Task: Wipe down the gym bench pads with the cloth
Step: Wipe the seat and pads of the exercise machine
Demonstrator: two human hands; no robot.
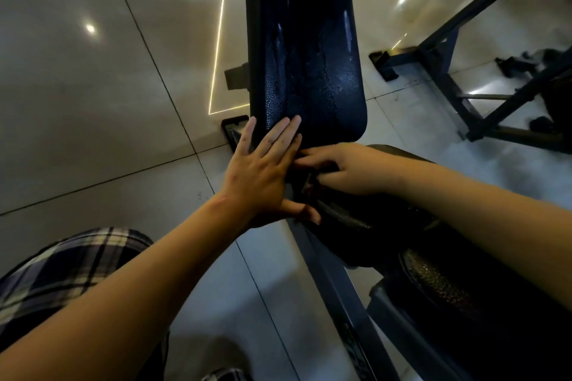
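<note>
The dark blue back pad (309, 40) of the bench runs up the middle of the view, its pebbled surface shining with wet streaks. My left hand (266, 170) lies flat on the pad's lower left corner with the fingers straight and the thumb spread toward the seat pad (356, 219). My right hand (346, 170) reaches into the gap between back pad and seat pad with its fingers curled down. Whatever lies under those fingers is too dark to make out. No cloth is plainly visible.
The bench's metal frame (334, 288) runs down toward me. Another machine's dark steel frame (448, 49) stands on the right. Glossy floor tiles (93, 102) spread to the left, and my knee in plaid shorts (62, 269) is at the lower left.
</note>
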